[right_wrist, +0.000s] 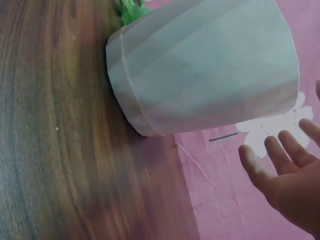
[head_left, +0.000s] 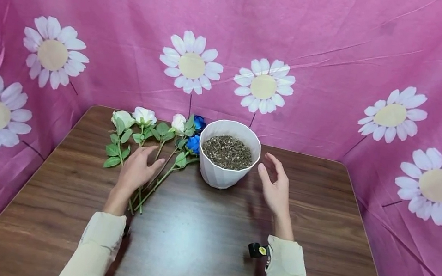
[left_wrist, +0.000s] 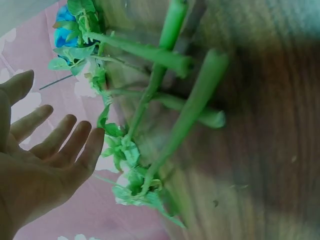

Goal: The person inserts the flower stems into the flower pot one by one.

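Note:
A white faceted flower pot (head_left: 222, 175) filled with dark, crumbly soil (head_left: 227, 152) stands upright near the table's back edge. To its left lie several long-stemmed roses: white roses (head_left: 144, 116) and blue roses (head_left: 193, 144), their green stems (head_left: 156, 184) pointing toward the front. Over the stems hovers my left hand (head_left: 138, 169), fingers relaxed and spread, holding nothing; the left wrist view shows the stems beside it. My right hand (head_left: 276, 187) is held just right of the pot, fingers loosely extended, apart from the pot's wall (right_wrist: 210, 70).
A brown wood-grain table (head_left: 186, 245) lies beneath everything. Behind it and along both sides hangs a pink curtain (head_left: 236, 19) printed with large daisies. A black strap (head_left: 258, 250) sits at the right wrist.

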